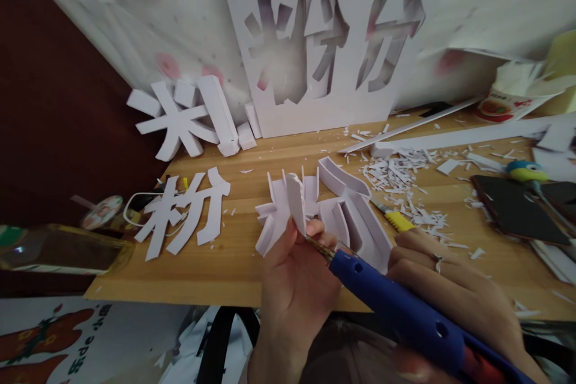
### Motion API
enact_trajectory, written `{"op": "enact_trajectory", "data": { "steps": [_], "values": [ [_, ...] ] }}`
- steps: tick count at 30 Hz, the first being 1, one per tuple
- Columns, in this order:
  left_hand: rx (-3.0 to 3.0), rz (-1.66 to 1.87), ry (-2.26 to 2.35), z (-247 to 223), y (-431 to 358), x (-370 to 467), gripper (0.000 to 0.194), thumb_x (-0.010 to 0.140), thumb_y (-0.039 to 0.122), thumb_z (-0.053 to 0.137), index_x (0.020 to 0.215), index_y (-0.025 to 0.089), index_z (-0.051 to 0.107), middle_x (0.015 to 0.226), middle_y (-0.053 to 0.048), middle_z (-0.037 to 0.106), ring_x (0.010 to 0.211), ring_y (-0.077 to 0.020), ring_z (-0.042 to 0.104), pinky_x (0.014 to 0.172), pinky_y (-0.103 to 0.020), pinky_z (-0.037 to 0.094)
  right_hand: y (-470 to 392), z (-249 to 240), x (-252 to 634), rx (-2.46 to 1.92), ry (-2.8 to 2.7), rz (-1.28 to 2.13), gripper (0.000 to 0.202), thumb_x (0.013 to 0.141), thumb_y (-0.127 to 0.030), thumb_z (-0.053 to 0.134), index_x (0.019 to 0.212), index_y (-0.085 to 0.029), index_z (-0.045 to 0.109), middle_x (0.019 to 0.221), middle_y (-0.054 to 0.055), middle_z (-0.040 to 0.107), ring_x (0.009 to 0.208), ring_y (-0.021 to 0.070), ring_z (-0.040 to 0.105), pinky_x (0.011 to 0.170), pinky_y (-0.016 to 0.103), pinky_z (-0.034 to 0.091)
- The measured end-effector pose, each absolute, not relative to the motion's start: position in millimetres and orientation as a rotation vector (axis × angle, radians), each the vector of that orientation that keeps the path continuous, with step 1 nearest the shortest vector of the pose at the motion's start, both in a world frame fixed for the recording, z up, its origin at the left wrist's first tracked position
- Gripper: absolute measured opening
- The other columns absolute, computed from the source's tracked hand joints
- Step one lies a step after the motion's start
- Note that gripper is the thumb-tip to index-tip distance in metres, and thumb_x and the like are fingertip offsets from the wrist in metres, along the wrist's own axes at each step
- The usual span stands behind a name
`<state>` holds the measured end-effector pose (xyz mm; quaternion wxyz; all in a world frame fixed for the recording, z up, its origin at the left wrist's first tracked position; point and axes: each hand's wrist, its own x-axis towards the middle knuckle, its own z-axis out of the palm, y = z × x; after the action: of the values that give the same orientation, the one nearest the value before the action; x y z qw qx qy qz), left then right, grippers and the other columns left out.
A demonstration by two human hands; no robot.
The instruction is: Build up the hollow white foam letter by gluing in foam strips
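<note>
Between the thumb and fingers of my left hand (299, 282) is a thin white foam strip (296, 198), held upright. My right hand (454, 294) grips a blue hot glue gun (396, 300), its metal nozzle (320, 247) close to the strip's lower edge; whether it touches I cannot tell. Just behind the strip lies a hollow white foam character (339, 174) with raised side walls, partly covered by my left hand and the gun. A yellow utility knife (398, 220) rests beyond my right knuckles.
Flat cut-out characters (180, 210) lie on the left of the wooden table (198, 282). Thick foam pieces (177, 120) lean behind them, beside a stencil board (279, 120). White scraps (400, 168), a dark phone (517, 204) and a paper bowl (504, 102) are at right. A bottle (67, 249) stands left.
</note>
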<state>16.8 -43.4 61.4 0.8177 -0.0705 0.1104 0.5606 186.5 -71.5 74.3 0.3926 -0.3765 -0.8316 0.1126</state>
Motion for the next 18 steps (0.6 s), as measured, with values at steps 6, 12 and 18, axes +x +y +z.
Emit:
{"op": "enact_trajectory", "data": {
  "steps": [6,12,18],
  "values": [
    [-0.177,1.17,0.215,67,-48,20,0.021,0.069,0.013,0.09,0.074,0.019,0.071,0.071,0.005,0.06,0.062,-0.01,0.06,0.068,-0.03,0.057,-71,63,189,-0.893,-2.061,0.367,0.048,0.101,-0.068,0.043,0.085,-0.023,0.05,0.07,-0.002,0.047,0.066,0.0164,0.046,0.065,0.034,0.033],
    [-0.188,1.157,0.221,66,-49,25,0.023,0.066,0.016,0.093,0.075,0.02,0.072,0.071,0.006,0.06,0.064,-0.0096,0.061,0.07,-0.029,0.055,-71,63,181,-0.89,-1.992,0.345,0.048,0.1,-0.069,0.043,0.086,-0.023,0.051,0.07,-0.003,0.044,0.069,0.018,0.044,0.068,0.035,0.03],
    [-0.211,1.142,0.3,71,-52,25,0.027,0.059,0.017,0.096,0.074,0.019,0.074,0.071,0.005,0.059,0.065,-0.0093,0.058,0.071,-0.026,0.05,-73,59,184,-0.891,-1.976,0.357,0.047,0.1,-0.068,0.046,0.085,-0.023,0.051,0.07,-0.002,0.045,0.067,0.0175,0.045,0.066,0.035,0.032]
  ]
}}
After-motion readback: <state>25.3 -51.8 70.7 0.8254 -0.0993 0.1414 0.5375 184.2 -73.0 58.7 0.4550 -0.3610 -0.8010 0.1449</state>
